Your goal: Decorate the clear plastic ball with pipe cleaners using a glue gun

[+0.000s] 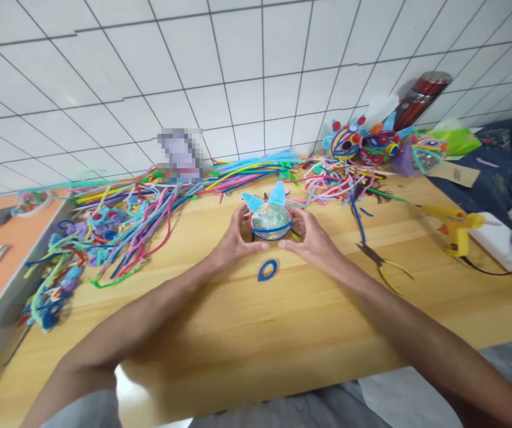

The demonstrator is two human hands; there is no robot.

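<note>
Between my two hands is a clear round ball ornament [268, 221] with two light blue pointed ears on top, a red line round its edge and a dark blue band across it. My left hand [240, 232] curves round its left side, thumb at the lower front. On the other side my right hand [306, 235] cups it the same way. The thumbs nearly meet below the ball; some fingertips are hidden behind it. A small blue pipe cleaner ring [267, 270] lies on the wooden table [238, 333] just in front.
Pipe cleaners [256, 169] spread along the wall, with a tangled heap [104, 232] at left. Several decorated balls [381, 145] and a red thermos [423, 98] stand back right. Yellow-handled pliers [383, 261] and a corded yellow glue gun [454, 226] lie to the right.
</note>
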